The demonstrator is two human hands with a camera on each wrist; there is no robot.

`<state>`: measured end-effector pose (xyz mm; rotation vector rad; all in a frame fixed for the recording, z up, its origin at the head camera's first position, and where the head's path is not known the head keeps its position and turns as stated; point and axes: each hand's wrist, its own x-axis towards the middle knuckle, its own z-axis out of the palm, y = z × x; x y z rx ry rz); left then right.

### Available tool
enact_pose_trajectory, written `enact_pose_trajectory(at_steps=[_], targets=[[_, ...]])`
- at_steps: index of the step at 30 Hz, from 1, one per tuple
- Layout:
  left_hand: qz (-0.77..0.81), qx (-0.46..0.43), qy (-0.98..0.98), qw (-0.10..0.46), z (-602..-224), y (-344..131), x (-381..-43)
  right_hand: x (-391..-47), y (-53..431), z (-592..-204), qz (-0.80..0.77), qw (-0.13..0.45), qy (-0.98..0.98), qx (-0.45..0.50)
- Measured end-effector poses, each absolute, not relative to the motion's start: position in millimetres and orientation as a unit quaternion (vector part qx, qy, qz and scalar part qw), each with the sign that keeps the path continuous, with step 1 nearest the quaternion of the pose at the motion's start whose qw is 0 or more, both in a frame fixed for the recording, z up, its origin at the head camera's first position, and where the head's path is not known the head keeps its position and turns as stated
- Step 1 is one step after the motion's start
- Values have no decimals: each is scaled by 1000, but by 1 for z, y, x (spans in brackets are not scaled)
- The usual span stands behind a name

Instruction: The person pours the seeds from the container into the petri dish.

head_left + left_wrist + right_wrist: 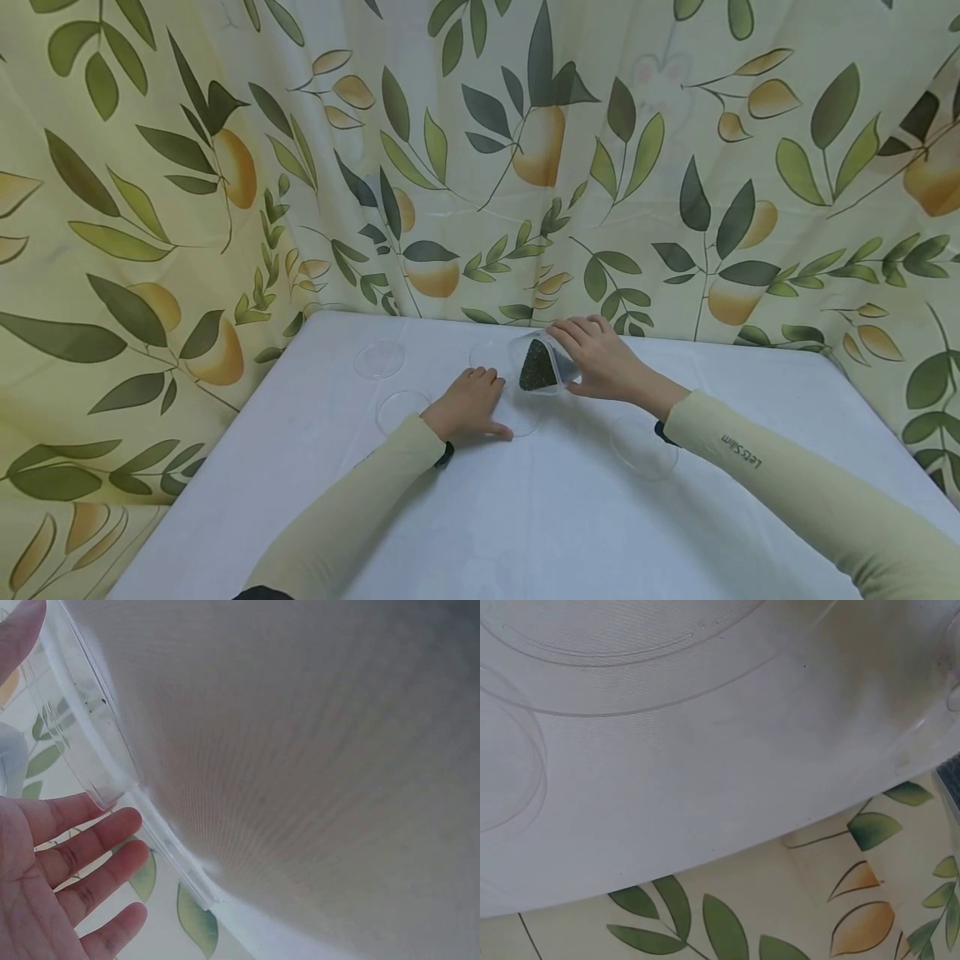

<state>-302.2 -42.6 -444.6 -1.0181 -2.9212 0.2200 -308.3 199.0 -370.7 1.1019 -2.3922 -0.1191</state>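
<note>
My right hand [603, 362] grips a clear plastic container [567, 367] from its right side. The container is tilted on its side, its mouth towards the left, with a dark green, grainy mass [537, 365] inside. Just left of it, my left hand [468, 402] is at a shallow clear dish [525, 423] on the table. In the left wrist view its thumb [19, 634] and index finger [71, 810] lie at opposite sides of the clear dish [97, 742], the other fingers spread apart. Only a dark sliver of the container [950, 776] shows at the right wrist view's edge.
More round clear dishes lie on the white-covered table [570, 517]: one at the back left [379, 360], one by the left wrist [397, 410], one under the right forearm [643, 450]. Behind the table hangs a leaf-patterned curtain [480, 233].
</note>
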Motion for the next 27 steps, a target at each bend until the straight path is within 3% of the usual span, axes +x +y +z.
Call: enact_pose_trajectory(at_steps=[27], targets=[[70,-336,-939,33,-446,-44,-302,-311,198,-370,-51,270,-866,418]])
